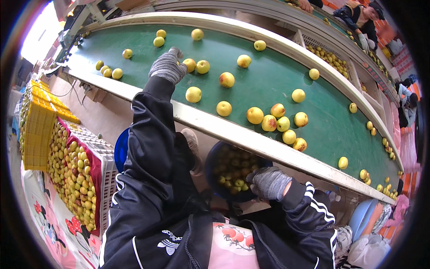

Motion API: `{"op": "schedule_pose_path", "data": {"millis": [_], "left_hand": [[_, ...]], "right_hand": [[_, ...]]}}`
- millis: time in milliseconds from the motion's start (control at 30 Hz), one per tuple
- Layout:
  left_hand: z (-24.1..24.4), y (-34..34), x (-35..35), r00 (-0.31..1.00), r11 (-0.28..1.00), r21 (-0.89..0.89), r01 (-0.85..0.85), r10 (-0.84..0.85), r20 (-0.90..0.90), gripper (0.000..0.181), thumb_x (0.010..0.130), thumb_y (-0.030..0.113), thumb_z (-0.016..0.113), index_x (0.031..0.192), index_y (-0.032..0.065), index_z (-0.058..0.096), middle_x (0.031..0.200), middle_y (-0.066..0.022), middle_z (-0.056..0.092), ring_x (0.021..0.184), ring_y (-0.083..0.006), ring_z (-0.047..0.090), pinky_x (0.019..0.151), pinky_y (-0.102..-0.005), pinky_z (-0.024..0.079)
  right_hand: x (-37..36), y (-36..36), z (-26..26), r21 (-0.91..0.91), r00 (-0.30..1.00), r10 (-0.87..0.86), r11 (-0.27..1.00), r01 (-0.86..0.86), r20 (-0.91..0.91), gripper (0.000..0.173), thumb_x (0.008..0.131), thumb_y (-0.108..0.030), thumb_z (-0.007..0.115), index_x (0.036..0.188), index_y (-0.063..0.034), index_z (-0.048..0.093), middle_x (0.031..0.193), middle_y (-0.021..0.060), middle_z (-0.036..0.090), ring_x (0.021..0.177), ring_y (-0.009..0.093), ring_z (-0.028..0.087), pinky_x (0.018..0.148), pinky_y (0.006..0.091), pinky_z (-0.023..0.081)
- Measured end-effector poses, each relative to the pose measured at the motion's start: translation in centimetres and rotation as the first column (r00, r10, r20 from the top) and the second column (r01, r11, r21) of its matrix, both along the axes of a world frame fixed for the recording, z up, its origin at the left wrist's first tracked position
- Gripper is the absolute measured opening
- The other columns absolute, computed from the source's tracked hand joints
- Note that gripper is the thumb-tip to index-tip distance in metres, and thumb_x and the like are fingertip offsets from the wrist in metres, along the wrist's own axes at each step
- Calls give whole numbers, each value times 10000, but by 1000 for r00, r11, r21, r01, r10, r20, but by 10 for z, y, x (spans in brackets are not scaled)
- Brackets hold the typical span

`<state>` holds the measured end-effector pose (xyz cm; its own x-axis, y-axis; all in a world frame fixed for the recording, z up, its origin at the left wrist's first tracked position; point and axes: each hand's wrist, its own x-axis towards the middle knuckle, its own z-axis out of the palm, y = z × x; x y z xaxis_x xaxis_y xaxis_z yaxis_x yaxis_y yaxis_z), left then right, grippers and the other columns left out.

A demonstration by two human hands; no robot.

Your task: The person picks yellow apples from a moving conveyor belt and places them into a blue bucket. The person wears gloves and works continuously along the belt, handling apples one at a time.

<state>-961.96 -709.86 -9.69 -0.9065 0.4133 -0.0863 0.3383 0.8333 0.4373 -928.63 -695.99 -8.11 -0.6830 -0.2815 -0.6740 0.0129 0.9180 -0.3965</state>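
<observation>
My left hand (169, 66), in a grey knitted glove, reaches over the green conveyor belt (161, 67). Its fingers are curled beside a yellow-green jujube (189, 65), and whether they grip a fruit is hidden. Another jujube (202, 67) lies just to the right. My right hand (270, 183), gloved alike, hangs on this side of the belt's white rail (215, 122). It is at the right rim of a dark blue bucket (212, 168) partly filled with jujubes (238, 183). The right fingers are bent inward; what they hold, if anything, cannot be seen.
Several loose jujubes (283, 124) cluster near the front rail. At left stand a white crate (106, 181) heaped with jujubes and yellow crates (40, 134). A blue basin (363, 217) is at lower right. Across the belt, a gloved person (361, 25) works at another line.
</observation>
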Motion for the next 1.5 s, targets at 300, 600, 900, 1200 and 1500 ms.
{"op": "schedule_pose_path", "data": {"millis": [300, 600, 900, 1200, 1500], "left_hand": [[-17, 12, -6, 948, 946, -68, 317, -318, 3, 387, 664, 38, 616, 1026, 133, 516, 1031, -142, 540, 959, -325, 537, 841, -361, 443], [17, -11, 37, 362, 356, 894, 273, -899, 248, 371, 744, 269, 641, 1002, 28, 525, 849, -51, 552, 736, -133, 534, 640, -269, 450], [-49, -21, 125, -384, 146, 656, 741, -709, 592, 348, 783, 270, 569, 1083, 95, 546, 1035, -140, 579, 973, -269, 537, 839, -349, 412], [-65, -39, 107, -197, 40, 359, 932, -778, 597, 339, 785, 224, 554, 1101, 99, 544, 1078, -154, 568, 1016, -278, 528, 854, -349, 411], [-69, -61, 88, -38, 61, 207, 976, -895, 444, 340, 787, 209, 543, 1110, 104, 540, 1077, -152, 572, 1003, -281, 541, 839, -354, 425]], "right_hand": [[-30, -29, -9, 28, 1000, -14, 1000, 14, 15, 226, 656, -187, 611, 822, -36, 587, 777, 174, 585, 749, 340, 588, 671, 418, 468], [-42, -44, -29, 67, 1000, -8, 998, 8, 4, 231, 673, -202, 585, 833, -37, 608, 756, 165, 610, 715, 328, 601, 632, 409, 482], [-29, -98, -95, 36, 991, -98, 994, 102, -93, 265, 773, -271, 485, 916, -119, 648, 831, 123, 648, 724, 271, 627, 649, 377, 495], [-86, -126, -93, 82, 967, 232, 967, -240, 102, 266, 632, -178, 674, 894, -133, 692, 875, 61, 664, 733, 249, 639, 650, 357, 516], [-116, -141, -81, 34, 988, 89, 996, -86, -130, 149, 681, -156, 551, 743, -67, 654, 720, 130, 626, 684, 306, 616, 567, 400, 489]]}}
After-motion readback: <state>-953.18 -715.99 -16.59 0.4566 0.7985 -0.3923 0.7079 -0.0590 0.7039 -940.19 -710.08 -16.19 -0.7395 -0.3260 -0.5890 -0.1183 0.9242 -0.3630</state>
